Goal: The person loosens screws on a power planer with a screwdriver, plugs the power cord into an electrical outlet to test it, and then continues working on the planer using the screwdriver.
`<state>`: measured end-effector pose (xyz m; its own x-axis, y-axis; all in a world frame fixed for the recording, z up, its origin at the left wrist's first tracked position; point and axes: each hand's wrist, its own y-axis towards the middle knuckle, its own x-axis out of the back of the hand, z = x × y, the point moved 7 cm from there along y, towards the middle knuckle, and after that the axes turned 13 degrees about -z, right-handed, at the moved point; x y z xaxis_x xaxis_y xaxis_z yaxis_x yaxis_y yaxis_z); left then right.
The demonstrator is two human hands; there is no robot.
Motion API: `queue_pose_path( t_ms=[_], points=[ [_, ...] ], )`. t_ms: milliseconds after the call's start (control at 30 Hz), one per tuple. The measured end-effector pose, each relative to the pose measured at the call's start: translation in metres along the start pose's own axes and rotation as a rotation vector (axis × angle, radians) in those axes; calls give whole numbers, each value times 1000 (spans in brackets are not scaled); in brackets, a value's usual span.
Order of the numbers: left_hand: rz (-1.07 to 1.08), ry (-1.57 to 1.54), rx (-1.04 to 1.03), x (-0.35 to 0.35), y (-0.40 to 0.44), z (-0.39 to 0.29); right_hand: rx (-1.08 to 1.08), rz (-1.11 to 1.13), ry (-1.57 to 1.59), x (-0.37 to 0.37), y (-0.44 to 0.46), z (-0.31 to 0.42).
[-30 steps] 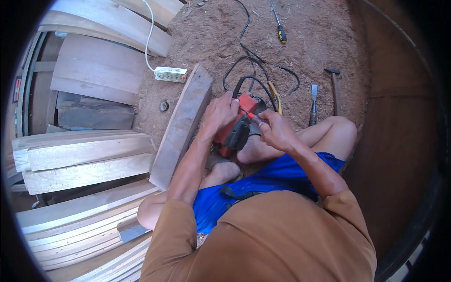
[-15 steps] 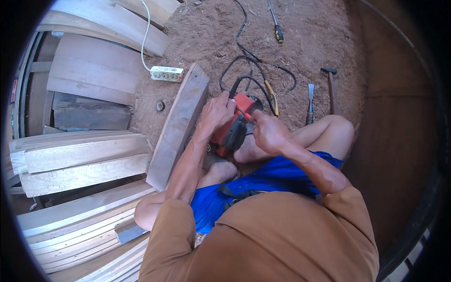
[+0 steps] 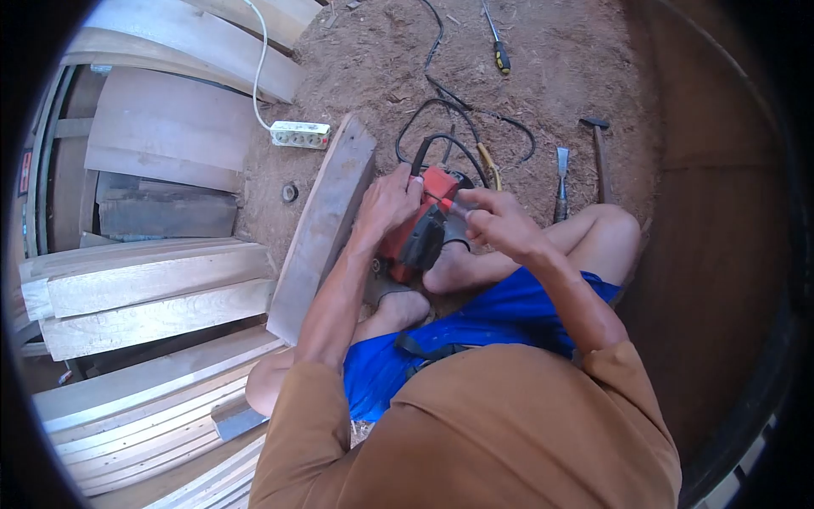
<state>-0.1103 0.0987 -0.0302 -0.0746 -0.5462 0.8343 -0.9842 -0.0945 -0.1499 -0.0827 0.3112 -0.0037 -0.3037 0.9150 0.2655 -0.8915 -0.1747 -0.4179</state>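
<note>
A red and black power tool [image 3: 413, 237] lies on the ground between my bare feet, its black cord rising at the far end. My left hand [image 3: 391, 199] is closed round the tool's upper left edge by the cord. My right hand [image 3: 500, 224] has its fingers bent round the handle of a small screwdriver [image 3: 449, 205] with a red collar. The screwdriver's thin shaft points left to the tool's red body, near my left fingertips. Where its tip meets the body is too small to make out.
A wooden beam [image 3: 322, 229] lies left of the tool. Beyond are a power strip [image 3: 299, 134] and a metal ring [image 3: 290, 192]. A chisel [image 3: 561, 182], a hammer [image 3: 601, 161] and a yellow-black screwdriver [image 3: 502, 58] lie to the right. Planks [image 3: 161, 297] are stacked at left.
My right hand has shifted slightly right and its fingers have loosened and turned around the screwdriver handle. My left hand stays at the tool.
</note>
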Motion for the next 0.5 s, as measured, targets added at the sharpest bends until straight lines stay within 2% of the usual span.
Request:
queue_pose_path(
  t_ms=[67, 167, 267, 367, 467, 500],
  points=[
    [6, -1, 2, 0, -2, -3, -300, -15, 219, 2, -8, -18],
    [-23, -1, -3, 0, -2, -2, -191, 17, -56, -4, -13, -3],
    [-29, -7, -4, -2, -4, -1, 273, -109, -357, -4, -16, 17],
    [-26, -15, -9, -2, -6, 2, 376, -110, -432, -6, -22, 26],
    [-5, -19, -4, -1, -5, -1, 326, -8, -648, -13, -28, 34],
    [3, -18, 2, 1, -5, -2, 411, -16, -720, -18, -33, 34]
  ],
)
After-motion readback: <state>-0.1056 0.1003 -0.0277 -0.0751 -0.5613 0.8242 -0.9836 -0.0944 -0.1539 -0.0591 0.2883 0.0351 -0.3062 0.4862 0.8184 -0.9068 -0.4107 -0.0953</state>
